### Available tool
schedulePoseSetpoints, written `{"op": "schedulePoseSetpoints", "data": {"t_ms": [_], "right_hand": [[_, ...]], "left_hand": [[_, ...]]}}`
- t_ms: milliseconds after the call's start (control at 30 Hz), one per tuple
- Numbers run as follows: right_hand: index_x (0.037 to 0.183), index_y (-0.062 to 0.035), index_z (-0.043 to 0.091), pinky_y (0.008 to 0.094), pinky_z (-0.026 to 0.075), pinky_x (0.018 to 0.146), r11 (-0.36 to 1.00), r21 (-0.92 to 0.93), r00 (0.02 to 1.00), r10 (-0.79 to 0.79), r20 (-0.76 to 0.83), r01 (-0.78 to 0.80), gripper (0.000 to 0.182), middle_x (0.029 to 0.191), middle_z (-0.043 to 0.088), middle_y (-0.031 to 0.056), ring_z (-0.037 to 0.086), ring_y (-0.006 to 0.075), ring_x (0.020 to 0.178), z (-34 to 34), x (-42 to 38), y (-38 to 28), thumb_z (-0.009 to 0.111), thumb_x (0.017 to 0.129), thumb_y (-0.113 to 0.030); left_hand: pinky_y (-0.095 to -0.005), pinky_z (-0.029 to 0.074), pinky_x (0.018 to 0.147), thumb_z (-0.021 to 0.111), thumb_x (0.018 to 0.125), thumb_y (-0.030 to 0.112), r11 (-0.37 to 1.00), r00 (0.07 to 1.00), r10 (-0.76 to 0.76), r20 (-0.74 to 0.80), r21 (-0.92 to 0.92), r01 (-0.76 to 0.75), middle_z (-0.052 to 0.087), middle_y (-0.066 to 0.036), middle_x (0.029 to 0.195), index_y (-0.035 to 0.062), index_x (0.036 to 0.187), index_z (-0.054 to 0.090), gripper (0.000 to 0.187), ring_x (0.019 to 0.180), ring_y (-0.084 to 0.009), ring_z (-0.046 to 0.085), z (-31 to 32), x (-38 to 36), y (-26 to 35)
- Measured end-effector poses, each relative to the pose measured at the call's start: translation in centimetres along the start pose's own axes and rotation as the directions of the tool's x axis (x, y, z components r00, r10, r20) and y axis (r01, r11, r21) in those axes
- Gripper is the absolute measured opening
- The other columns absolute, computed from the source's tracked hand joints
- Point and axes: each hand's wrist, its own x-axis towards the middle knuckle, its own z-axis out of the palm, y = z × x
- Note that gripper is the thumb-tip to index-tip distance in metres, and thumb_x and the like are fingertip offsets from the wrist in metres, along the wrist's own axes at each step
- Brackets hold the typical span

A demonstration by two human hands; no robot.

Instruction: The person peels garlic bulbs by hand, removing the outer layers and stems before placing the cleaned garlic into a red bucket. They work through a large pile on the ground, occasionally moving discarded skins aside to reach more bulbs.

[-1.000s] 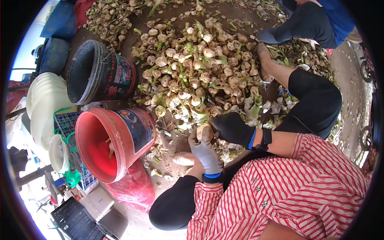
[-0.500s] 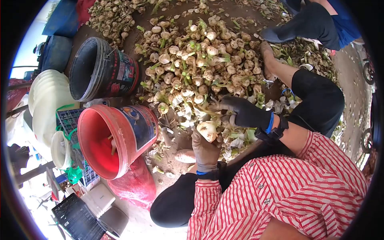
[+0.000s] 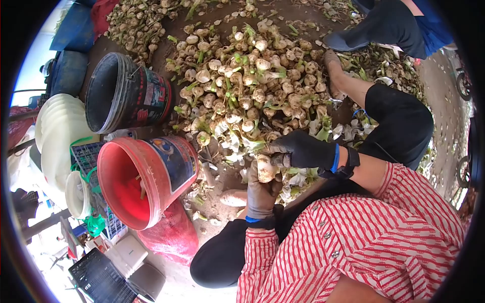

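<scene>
Cradling a pale bulb [image 3: 265, 169] in two gloved hands

The largest thing is the heap of bulbs [image 3: 242, 86], spread over the ground ahead of the person, its green stalks and papery skins mixed in. At its far right edge sits another person [image 3: 399, 30], seen only in part, with one dark-covered foot close to the bulbs. To the left of the heap, the black bucket [image 3: 129, 93] and the red bucket [image 3: 155, 187] both lean, mouths turned left; a few pale pieces [image 3: 141, 188] lie inside the red one. Against the red bucket's lower side is a pink mesh sack [image 3: 169, 235].

The right hand [image 3: 305, 150], in a dark glove, has its fingers drawn together at the bulb's upper side; whether they pinch its stalk, I cannot tell. The left hand [image 3: 260, 194], in a grey glove, grips the bulb from below between thumb and fingers. The bulb is in front of the heap's near edge, above the ground.
</scene>
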Motion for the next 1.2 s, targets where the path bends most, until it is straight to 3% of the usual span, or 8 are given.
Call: {"op": "schedulePoseSetpoints", "data": {"t_ms": [367,700,767,800,867,933,1067,1200], "right_hand": [[0.094,-0.0017,0.059,0.0382,0.047,0.061,0.986,-0.155,0.993,0.043,-0.106,-0.059,0.032,0.075,0.059,0.0182,0.059,0.0343,0.070,2.0,0.1,0.1,0.058,0.062,-0.004],[0.105,-0.0014,0.055,0.0289,0.047,0.063,0.759,0.569,0.939,0.337,0.072,-0.317,0.027,0.083,0.060,0.0068,0.054,0.0124,0.068,1.2,0.3,0.8,0.050,0.079,-0.006],[0.105,-0.0011,0.055,0.0271,0.046,0.061,0.788,0.518,0.930,0.367,0.039,-0.332,0.025,0.081,0.059,0.0065,0.054,0.0112,0.067,1.3,0.1,1.2,0.054,0.081,-0.010],[0.105,-0.0011,0.055,0.0271,0.046,0.061,0.788,0.518,0.929,0.367,0.039,-0.333,0.025,0.081,0.059,0.0065,0.054,0.0112,0.067,1.5,-0.1,1.3,0.054,0.081,-0.010],[0.101,-0.0007,0.055,0.0258,0.045,0.061,0.947,0.251,0.960,0.242,-0.142,-0.201,0.023,0.079,0.058,0.0052,0.053,0.0105,0.068,2.0,-0.4,1.3,0.056,0.082,-0.013],[0.099,-0.0002,0.055,0.0260,0.045,0.061,0.887,0.381,0.953,0.300,-0.046,-0.261,0.021,0.078,0.058,0.0049,0.053,0.0105,0.068,2.0,-0.1,1.2,0.056,0.082,-0.013],[0.095,0.0002,0.055,0.0260,0.043,0.060,0.694,0.611,0.871,0.491,-0.016,-0.380,0.017,0.073,0.054,0.0025,0.050,0.0095,0.066,1.4,0.1,2.1,0.055,0.083,-0.012],[0.097,-0.0010,0.053,0.0227,0.040,0.055,0.566,0.777,0.928,0.366,0.063,-0.276,0.016,0.072,0.049,-0.0012,0.046,0.0066,0.061,-0.3,0.1,0.9,0.051,0.087,-0.013]], "left_hand": [[-0.0164,0.027,0.036,0.043,0.088,0.046,0.978,0.978,0.164,-0.127,0.147,-0.145,0.057,-0.002,0.072,0.0116,0.095,0.054,0.037,0.045,-0.0071,0.044,1.0,-0.3,-0.3],[-0.0201,0.047,0.059,0.045,0.087,0.047,0.901,0.944,0.328,0.027,0.290,-0.321,0.057,-0.006,0.090,0.0076,0.112,0.049,0.046,0.074,-0.0142,0.056,0.2,0.4,-0.3],[-0.0198,0.046,0.054,0.043,0.091,0.040,0.638,0.850,0.488,0.197,0.584,-0.502,0.056,0.000,0.083,0.0068,0.109,0.051,0.039,0.068,-0.0093,0.055,-0.1,0.7,-0.3],[-0.0227,0.048,0.057,0.048,0.088,0.044,0.870,0.959,0.255,0.123,0.403,-0.283,0.055,-0.003,0.083,0.0024,0.110,0.049,0.047,0.070,-0.0101,0.055,-0.3,0.3,0.6],[-0.0235,0.048,0.059,0.051,0.085,0.046,0.795,0.962,0.254,0.104,0.543,-0.269,0.055,-0.004,0.085,0.0000,0.108,0.049,0.052,0.072,-0.0109,0.056,-0.6,0.0,1.0],[-0.0244,0.049,0.067,0.062,0.075,0.045,0.656,0.964,0.249,0.092,0.716,-0.238,0.057,-0.007,0.090,-0.0055,0.111,0.046,0.064,0.079,-0.0140,0.058,0.7,-0.5,1.8],[-0.0285,0.045,0.082,0.066,0.072,0.035,0.784,0.906,0.271,0.324,0.471,-0.403,0.054,-0.012,0.105,-0.0051,0.127,0.033,0.075,0.093,-0.0183,0.056,1.7,-0.8,1.1],[-0.0288,0.046,0.081,0.065,0.074,0.041,0.860,0.876,0.371,0.308,0.242,-0.450,0.054,-0.014,0.111,-0.0043,0.133,0.022,0.085,0.097,-0.0202,0.055,1.1,-0.1,0.3]]}}
